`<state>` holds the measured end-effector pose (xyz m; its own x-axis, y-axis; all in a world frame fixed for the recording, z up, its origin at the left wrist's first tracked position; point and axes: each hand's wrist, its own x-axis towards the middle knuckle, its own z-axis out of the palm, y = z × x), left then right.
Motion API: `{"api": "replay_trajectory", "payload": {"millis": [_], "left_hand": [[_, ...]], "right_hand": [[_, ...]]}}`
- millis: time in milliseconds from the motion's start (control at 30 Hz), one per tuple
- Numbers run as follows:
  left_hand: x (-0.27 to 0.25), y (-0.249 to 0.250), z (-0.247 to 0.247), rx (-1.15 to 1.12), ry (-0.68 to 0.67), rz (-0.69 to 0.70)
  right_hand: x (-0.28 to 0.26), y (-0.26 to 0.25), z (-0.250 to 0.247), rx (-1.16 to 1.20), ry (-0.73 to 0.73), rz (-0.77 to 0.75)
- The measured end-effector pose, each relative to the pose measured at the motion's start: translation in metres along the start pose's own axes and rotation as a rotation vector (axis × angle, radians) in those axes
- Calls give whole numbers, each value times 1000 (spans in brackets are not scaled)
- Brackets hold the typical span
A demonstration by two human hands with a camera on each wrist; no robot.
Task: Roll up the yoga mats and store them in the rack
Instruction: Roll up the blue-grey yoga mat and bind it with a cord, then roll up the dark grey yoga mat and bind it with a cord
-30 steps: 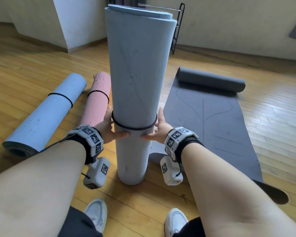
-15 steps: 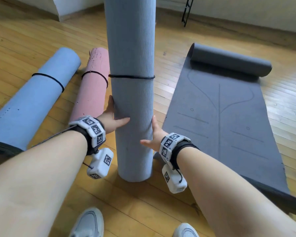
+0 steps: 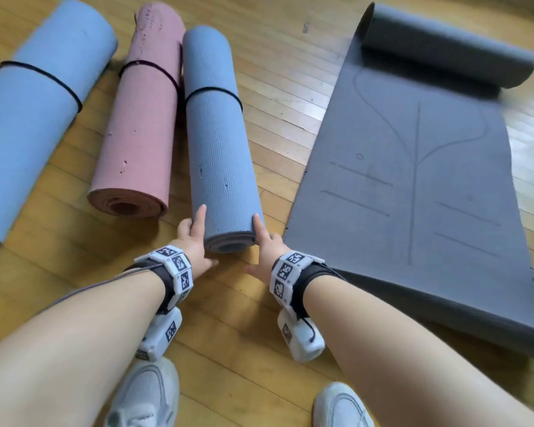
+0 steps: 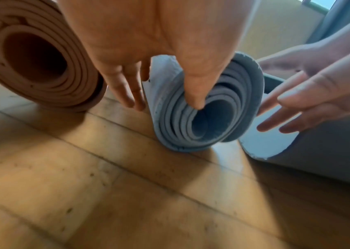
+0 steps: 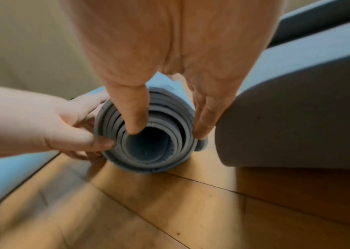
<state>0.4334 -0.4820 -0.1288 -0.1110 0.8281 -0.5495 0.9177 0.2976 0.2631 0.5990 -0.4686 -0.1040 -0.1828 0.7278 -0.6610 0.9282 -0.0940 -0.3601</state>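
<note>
**Third roll laid down, one mat still open**

I hold the near end of the grey-blue rolled mat (image 3: 221,143), which lies on the wooden floor (image 3: 278,87) just beside the pink roll (image 3: 139,118). My left hand (image 3: 195,241) grips it from the left, with the thumb pressed on the spiral end and the other fingers (image 4: 127,94) along the outside. My right hand (image 3: 267,246) does the same from the right: thumb on the coils, fingers (image 5: 206,121) squeezed between the roll and the dark grey mat (image 3: 413,186). A black band (image 3: 213,92) ties this roll, so I judge it is finished and I am only setting it down.

The dark grey mat is still mostly flat, only its far end rolled. I think the next move is to let go and roll that one tightly and evenly, so the edges stay in line.

A light blue roll (image 3: 34,106) lies further left, also banded. The rack is not in view now. The room has a pale wall, seen only in the wrist views.
</note>
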Motion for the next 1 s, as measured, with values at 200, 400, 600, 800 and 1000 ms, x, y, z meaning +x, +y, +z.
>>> {"api": "replay_trajectory", "payload": {"millis": [200, 400, 600, 800, 1000], "left_hand": [[13, 11, -18, 215, 93, 59], [22, 11, -27, 462, 101, 83], [55, -1, -62, 552, 151, -79], [85, -4, -87, 539, 253, -80], [106, 2, -99, 530, 234, -118]], "right_hand": [[8, 0, -13, 157, 53, 63], [14, -2, -24, 305, 71, 28], [38, -41, -32, 354, 74, -114], [74, -70, -40, 360, 104, -112], [88, -66, -59, 348, 97, -147]]}}
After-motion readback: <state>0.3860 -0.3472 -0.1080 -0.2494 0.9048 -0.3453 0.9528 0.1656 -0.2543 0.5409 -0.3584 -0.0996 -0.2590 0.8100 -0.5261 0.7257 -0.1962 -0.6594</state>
